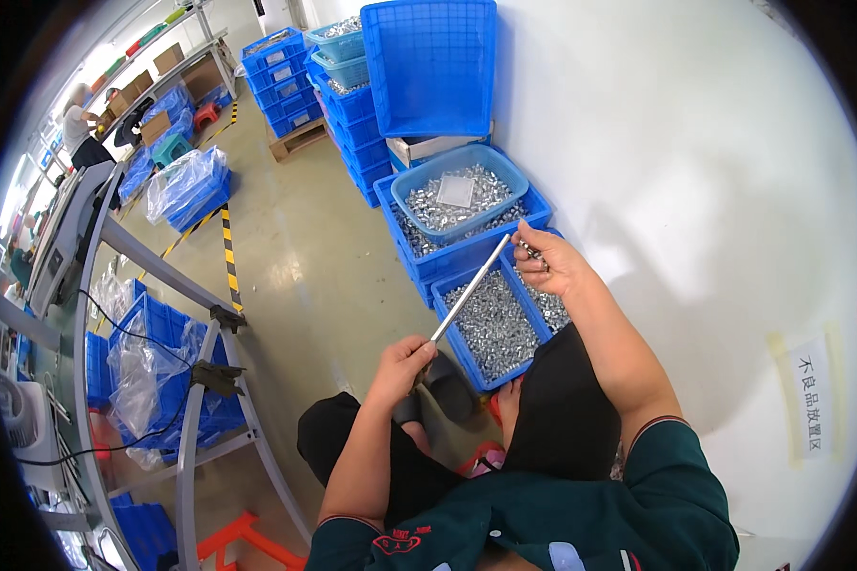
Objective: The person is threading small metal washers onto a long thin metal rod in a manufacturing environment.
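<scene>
Gripping a rod (471, 287), the closed left hand (407, 367) hides its end; the curled right hand (554, 264) holds indistinct parts (531, 251).

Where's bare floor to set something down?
Widest patch: the floor between the striped tape and the blue bins of metal parts, beyond the left hand. Crowded: below the right hand, where those bins stand close together, and around the grey frame, with crates and clear plastic.
</scene>
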`<action>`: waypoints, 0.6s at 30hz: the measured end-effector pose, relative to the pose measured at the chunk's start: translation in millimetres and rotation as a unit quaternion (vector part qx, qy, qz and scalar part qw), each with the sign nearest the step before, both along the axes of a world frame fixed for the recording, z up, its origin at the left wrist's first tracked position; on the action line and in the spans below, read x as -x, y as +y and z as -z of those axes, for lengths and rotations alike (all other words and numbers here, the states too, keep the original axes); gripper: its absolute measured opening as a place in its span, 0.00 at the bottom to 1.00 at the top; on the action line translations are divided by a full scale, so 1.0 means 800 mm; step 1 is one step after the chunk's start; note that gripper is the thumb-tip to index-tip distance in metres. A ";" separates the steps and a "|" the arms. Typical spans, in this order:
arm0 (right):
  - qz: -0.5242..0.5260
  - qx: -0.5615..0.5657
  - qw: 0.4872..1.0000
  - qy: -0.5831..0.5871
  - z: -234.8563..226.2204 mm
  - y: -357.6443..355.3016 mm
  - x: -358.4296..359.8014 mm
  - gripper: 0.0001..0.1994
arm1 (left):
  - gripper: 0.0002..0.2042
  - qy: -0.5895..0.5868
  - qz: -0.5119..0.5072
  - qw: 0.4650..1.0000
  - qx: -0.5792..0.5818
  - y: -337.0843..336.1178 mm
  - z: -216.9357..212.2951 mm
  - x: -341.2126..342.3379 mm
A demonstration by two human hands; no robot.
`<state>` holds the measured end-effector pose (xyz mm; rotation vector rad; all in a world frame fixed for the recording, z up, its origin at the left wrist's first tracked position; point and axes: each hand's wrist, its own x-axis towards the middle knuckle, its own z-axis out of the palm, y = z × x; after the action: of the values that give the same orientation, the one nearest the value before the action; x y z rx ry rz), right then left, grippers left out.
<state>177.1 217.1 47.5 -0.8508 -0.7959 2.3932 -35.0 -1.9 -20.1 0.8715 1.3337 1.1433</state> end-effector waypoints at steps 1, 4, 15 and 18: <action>0.006 -0.005 1.000 -0.007 -0.003 -0.003 0.001 0.14 | 0.11 -0.003 0.003 1.000 -0.005 -0.001 0.001 0.001; 0.017 -0.013 1.000 -0.011 -0.005 -0.004 0.001 0.14 | 0.11 0.013 0.011 1.000 0.002 -0.003 0.000 0.000; 0.028 -0.175 0.976 -0.129 -0.012 -0.014 0.013 0.14 | 0.10 0.048 0.006 0.999 0.003 -0.005 0.001 -0.002; 0.023 -0.242 0.947 -0.209 -0.016 -0.016 0.017 0.14 | 0.10 0.062 0.006 0.998 0.005 -0.005 -0.002 -0.001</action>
<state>163.3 204.1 60.0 -1.1544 -1.4318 1.8603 -34.2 -6.0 -18.5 0.9532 1.4324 1.0871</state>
